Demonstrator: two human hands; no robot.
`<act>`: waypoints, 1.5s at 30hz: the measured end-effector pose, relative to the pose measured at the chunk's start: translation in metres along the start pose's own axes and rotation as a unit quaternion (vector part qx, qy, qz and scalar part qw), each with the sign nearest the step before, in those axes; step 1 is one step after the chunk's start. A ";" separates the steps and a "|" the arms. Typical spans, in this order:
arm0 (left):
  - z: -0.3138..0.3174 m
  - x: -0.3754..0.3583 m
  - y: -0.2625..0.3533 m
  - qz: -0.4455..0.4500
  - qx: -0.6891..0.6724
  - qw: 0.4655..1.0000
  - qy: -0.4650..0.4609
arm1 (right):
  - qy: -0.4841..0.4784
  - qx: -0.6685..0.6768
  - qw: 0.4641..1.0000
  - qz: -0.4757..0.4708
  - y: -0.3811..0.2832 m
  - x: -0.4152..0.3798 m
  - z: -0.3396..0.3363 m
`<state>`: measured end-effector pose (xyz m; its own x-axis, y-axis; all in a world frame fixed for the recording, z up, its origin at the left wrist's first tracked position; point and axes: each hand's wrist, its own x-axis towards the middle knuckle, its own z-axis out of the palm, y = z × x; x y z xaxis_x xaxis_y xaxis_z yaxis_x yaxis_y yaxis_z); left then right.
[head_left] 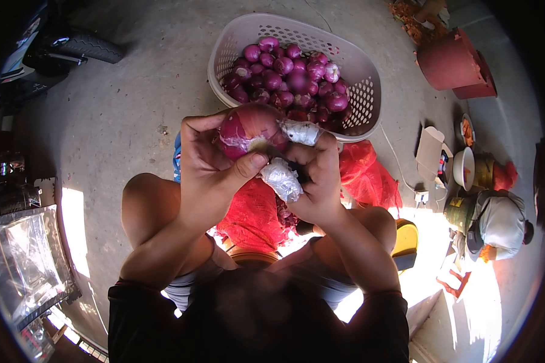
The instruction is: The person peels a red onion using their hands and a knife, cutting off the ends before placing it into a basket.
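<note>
A large red onion [254, 126] with part of its dry skin showing rests in my left hand [207, 158], the fingers curled behind it and the thumb along its lower side. Close on its right, my right hand [318, 181] is closed, with thumb and index finger wrapped in silvery-white tape. The wrapped index fingertip touches the onion's right side. Something dark shows between those fingers, too shaded to name. Just beyond my hands stands a pale perforated basket [218, 54] holding many red onions [272, 80]. Below my hands, between my knees, is a red mesh sack [248, 215].
Another red mesh bag [369, 175] lies by my right knee. At right, a person in a light shirt [502, 224] bends near a white bowl [464, 168] and an opened cardboard box [431, 147]. A red tub [451, 60] stands far right, a motorbike wheel [91, 45] far left.
</note>
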<state>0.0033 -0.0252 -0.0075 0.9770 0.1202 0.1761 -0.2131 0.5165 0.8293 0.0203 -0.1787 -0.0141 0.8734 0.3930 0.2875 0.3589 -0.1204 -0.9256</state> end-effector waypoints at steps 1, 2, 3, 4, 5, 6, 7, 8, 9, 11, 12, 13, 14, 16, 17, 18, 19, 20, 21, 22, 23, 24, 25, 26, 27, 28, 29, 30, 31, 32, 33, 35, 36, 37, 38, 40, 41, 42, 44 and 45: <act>0.000 0.000 0.000 0.000 -0.002 1.000 0.000 | -0.008 -0.002 1.000 0.006 -0.003 0.001 -0.001; 0.000 0.000 0.000 -0.001 -0.003 1.000 0.000 | -0.011 -0.001 1.000 0.006 -0.003 0.001 -0.001; 0.000 0.000 0.000 0.003 0.000 1.000 -0.001 | -0.013 0.001 1.000 0.005 -0.003 0.002 0.000; -0.001 0.000 -0.001 0.008 0.002 1.000 -0.003 | -0.009 0.006 1.000 -0.002 -0.001 0.003 0.001; -0.001 0.000 -0.001 0.012 0.005 1.000 -0.004 | -0.005 0.011 1.000 -0.008 0.000 0.003 0.002; -0.001 0.000 -0.001 0.014 0.004 1.000 -0.002 | 0.003 -0.003 1.000 -0.018 0.003 0.002 0.002; -0.001 0.000 -0.002 0.015 0.004 1.000 0.000 | 0.010 -0.018 0.999 -0.027 0.005 0.000 0.003; -0.001 0.000 -0.002 0.017 0.003 1.000 0.002 | 0.017 -0.032 0.999 -0.036 0.007 0.000 0.004; -0.001 0.000 -0.002 0.015 0.000 1.000 0.005 | 0.027 -0.017 0.999 -0.040 0.007 0.000 0.006; -0.001 -0.001 -0.001 0.011 -0.005 1.000 0.010 | 0.047 0.012 0.998 -0.049 0.007 0.002 0.010; -0.001 -0.001 -0.001 0.012 -0.002 1.000 0.010 | 0.056 0.017 0.997 -0.052 0.007 0.002 0.011; -0.001 -0.001 -0.001 0.013 0.000 1.000 0.009 | 0.065 0.022 0.996 -0.055 0.006 0.002 0.011; -0.001 -0.001 -0.001 0.014 0.003 1.000 0.008 | 0.074 0.027 0.995 -0.057 0.006 0.002 0.011; -0.001 -0.002 -0.001 0.011 0.003 1.000 0.014 | 0.076 0.024 0.996 -0.050 0.008 0.001 0.008; -0.001 -0.002 -0.001 0.010 0.003 1.000 0.017 | 0.077 0.022 0.996 -0.047 0.008 0.001 0.007; 0.000 -0.002 -0.001 0.012 0.000 1.000 0.017 | 0.080 0.020 0.995 -0.056 0.008 0.001 0.007; 0.000 -0.002 -0.001 0.014 -0.002 1.000 0.017 | 0.084 0.017 0.994 -0.066 0.008 0.002 0.008; 0.000 -0.002 -0.001 0.016 -0.005 1.000 0.017 | 0.088 0.014 0.993 -0.076 0.008 0.002 0.008; 0.000 -0.002 -0.002 0.012 -0.006 1.000 0.015 | 0.096 0.025 0.992 -0.072 0.008 0.002 0.008; -0.001 -0.003 -0.002 0.008 -0.007 1.000 0.012 | 0.104 0.035 0.992 -0.068 0.007 0.001 0.008; -0.002 -0.003 -0.002 0.004 -0.007 1.000 0.009 | 0.112 0.046 0.991 -0.063 0.006 0.001 0.008; -0.003 -0.002 -0.001 0.002 -0.004 1.000 0.013 | 0.116 0.051 0.990 -0.063 0.005 0.002 0.006; -0.003 -0.001 -0.001 -0.001 0.000 1.000 0.017 | 0.121 0.055 0.989 -0.063 0.002 0.004 0.004; -0.003 0.000 0.000 -0.003 0.003 1.000 0.021 | 0.125 0.059 0.988 -0.063 0.000 0.005 0.003; -0.002 0.001 0.002 -0.008 -0.014 1.000 0.027 | 0.130 0.100 0.985 -0.057 0.001 0.006 0.002; -0.001 0.001 0.005 -0.013 -0.030 0.999 0.034 | 0.131 0.123 0.982 -0.054 0.001 0.008 0.000; 0.000 0.002 0.006 -0.017 -0.047 0.998 0.040 | 0.132 0.146 0.979 -0.050 -0.001 0.010 -0.003; 0.000 0.002 0.006 -0.015 -0.046 0.998 0.040 | 0.128 0.130 0.982 -0.050 -0.002 0.010 -0.006; -0.001 0.002 0.005 -0.014 -0.045 0.998 0.040 | 0.120 0.123 0.984 -0.052 -0.002 0.010 -0.008; -0.001 0.001 0.004 -0.011 -0.044 0.998 0.039 | 0.112 0.116 0.985 -0.054 -0.002 0.008 -0.009; -0.001 0.001 0.004 -0.011 -0.046 0.998 0.038 | 0.104 0.110 0.987 -0.056 -0.003 0.008 -0.009; 0.000 0.001 0.003 -0.010 -0.048 0.998 0.035 | 0.071 0.076 0.991 -0.088 -0.006 0.010 -0.008; -0.001 0.001 0.002 -0.009 -0.050 0.998 0.032 | 0.050 0.045 0.996 -0.065 -0.005 0.007 -0.009; -0.001 0.001 0.001 -0.008 -0.052 0.998 0.027 | 0.066 0.025 0.994 -0.077 0.002 0.005 -0.003; -0.002 0.001 0.001 -0.008 -0.053 0.998 0.024 | 0.060 0.007 0.997 -0.052 0.002 0.002 -0.004; -0.002 0.001 0.002 -0.015 -0.041 0.999 0.015 | 0.057 -0.008 0.998 -0.029 0.002 0.001 -0.004; -0.002 0.001 0.002 -0.019 -0.034 0.999 0.011 | 0.060 -0.006 0.998 -0.030 0.003 0.002 -0.004; -0.002 0.001 0.002 -0.020 -0.035 0.999 0.008 | 0.062 -0.003 0.998 -0.032 0.004 0.002 -0.003; -0.003 0.001 0.001 -0.022 -0.036 0.999 0.003 | 0.064 -0.014 0.998 -0.010 0.006 0.002 -0.005; -0.003 0.001 0.001 -0.023 -0.040 0.999 0.002 | 0.065 -0.020 0.998 0.000 0.006 0.002 -0.006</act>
<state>0.0038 -0.0222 -0.0082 0.9857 0.0980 0.1372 -0.1685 0.5880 0.7911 0.0259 -0.1845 -0.0175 0.9079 0.2710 0.3197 0.3696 -0.1578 -0.9157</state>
